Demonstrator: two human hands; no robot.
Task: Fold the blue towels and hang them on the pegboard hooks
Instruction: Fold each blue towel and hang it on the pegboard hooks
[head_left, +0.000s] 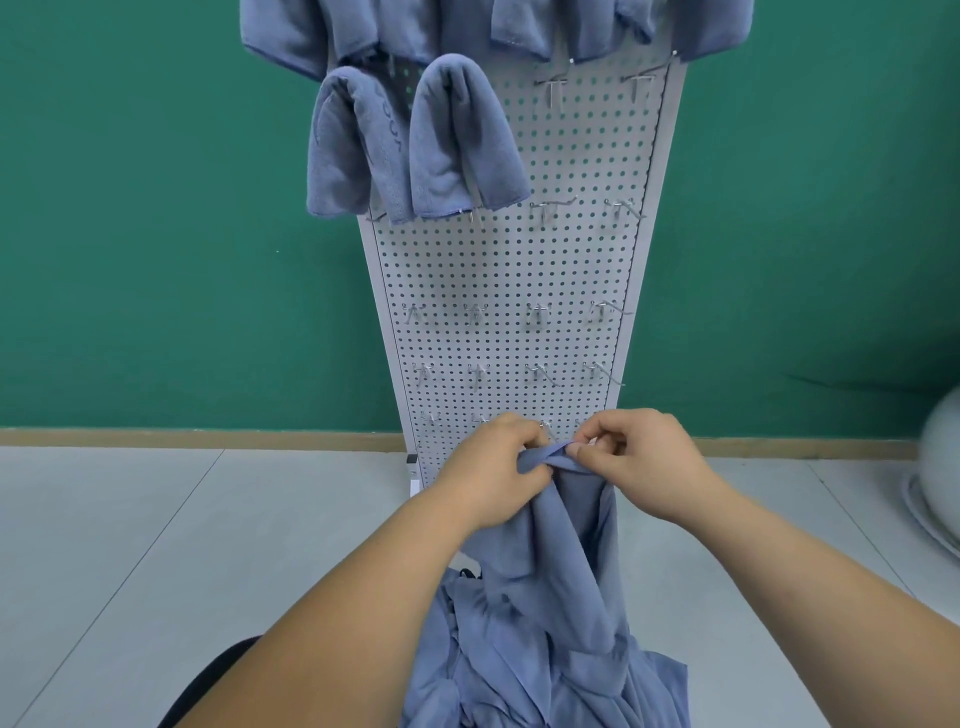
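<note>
Currently my left hand (496, 467) and right hand (647, 465) pinch the towel (566, 525) edge, fingers (589, 453) curled, low before the pegboard (519, 270). I should slide to the corners, edges level.

A matte green wall (156, 234) fills the upper frame, evenly lit. A light wooden skirting board (156, 437) runs along its base. Below lies a pale grey tiled floor (130, 545) with thin dark joints. A blurred whitish round object (943, 467) sits at the right edge
</note>
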